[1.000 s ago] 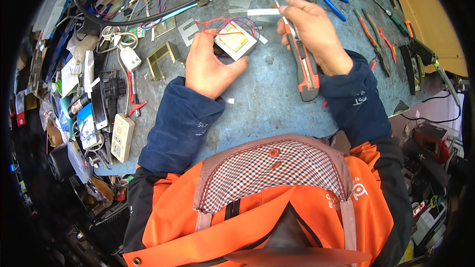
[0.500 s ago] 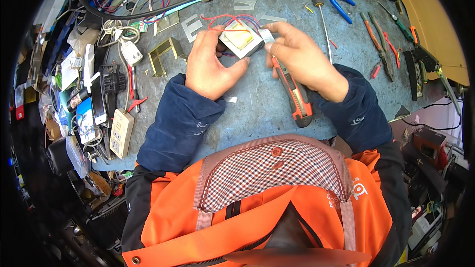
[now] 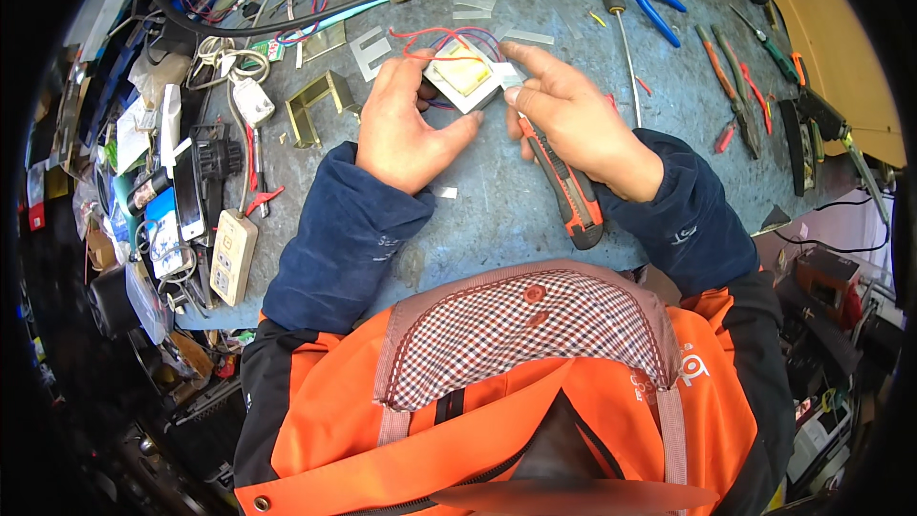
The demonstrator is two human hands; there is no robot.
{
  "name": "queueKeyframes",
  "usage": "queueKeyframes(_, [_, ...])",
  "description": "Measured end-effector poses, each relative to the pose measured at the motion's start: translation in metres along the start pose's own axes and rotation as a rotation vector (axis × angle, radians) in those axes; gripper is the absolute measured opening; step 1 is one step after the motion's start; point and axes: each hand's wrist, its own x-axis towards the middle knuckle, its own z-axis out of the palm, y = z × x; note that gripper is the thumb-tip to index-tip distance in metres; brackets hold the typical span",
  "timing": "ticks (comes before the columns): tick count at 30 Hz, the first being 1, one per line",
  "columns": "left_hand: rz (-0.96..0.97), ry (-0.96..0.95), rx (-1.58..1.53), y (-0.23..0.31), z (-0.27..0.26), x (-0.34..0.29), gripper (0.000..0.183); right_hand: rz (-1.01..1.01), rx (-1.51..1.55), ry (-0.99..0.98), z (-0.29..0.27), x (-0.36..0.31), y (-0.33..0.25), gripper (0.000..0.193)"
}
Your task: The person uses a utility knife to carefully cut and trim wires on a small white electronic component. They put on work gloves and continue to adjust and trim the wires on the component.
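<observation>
My left hand (image 3: 399, 134) grips a small transformer (image 3: 489, 97) from its left side, thumb along the near edge. Yellow tape wraps its coil, and red and blue wires loop out over the far side. Closed round a red and black utility knife (image 3: 570, 193), my right hand (image 3: 583, 115) is at the transformer's right edge. The knife's handle slants down toward me. A bright flat metal piece (image 3: 506, 74) shows past the right thumb, against the transformer; I cannot tell whether it is the blade or a thin sheet.
Thin E-shaped metal sheets (image 3: 367, 53) lie beyond my hands, and a brass-coloured bracket (image 3: 320, 110) stands to the left. Rightward are a screwdriver (image 3: 626, 48), blue-handled pliers (image 3: 654, 14) and red-handled pliers (image 3: 726, 76). A power strip (image 3: 232, 258) and cables crowd the left side.
My right hand and the knife have shifted slightly down. The bright metal piece has tilted and edged left against the transformer. The left hand has hardly moved.
</observation>
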Motion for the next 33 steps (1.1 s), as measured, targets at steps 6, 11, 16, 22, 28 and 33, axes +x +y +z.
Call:
queueKeyframes(6, [0.034, -0.028, 0.024, -0.005, -0.004, 0.002, 0.074, 0.025, 0.026, 0.003, 0.013, -0.001, 0.001, 0.065])
queueKeyframes(11, [0.020, -0.042, 0.044, -0.003, -0.005, 0.003, 0.075, 0.008, 0.141, -0.038, 0.012, 0.004, 0.008, 0.067])
queueKeyframes(16, [0.022, -0.111, -0.019, 0.003, -0.010, 0.006, 0.077, 0.073, 0.119, 0.024, -0.003, 0.006, -0.005, 0.065])
queueKeyframes(22, [-0.065, -0.145, -0.101, -0.012, -0.003, 0.003, 0.078, 0.071, 0.007, -0.029, -0.003, 0.001, -0.001, 0.061])
queueKeyframes(28, [-0.068, -0.086, 0.055, 0.004, -0.002, 0.006, 0.062, 0.081, 0.042, -0.025, 0.008, -0.010, -0.003, 0.063])
queueKeyframes(33, [0.026, 0.109, 0.617, 0.026, 0.008, 0.002, 0.073, 0.009, 0.077, 0.046, 0.012, 0.005, 0.002, 0.062])
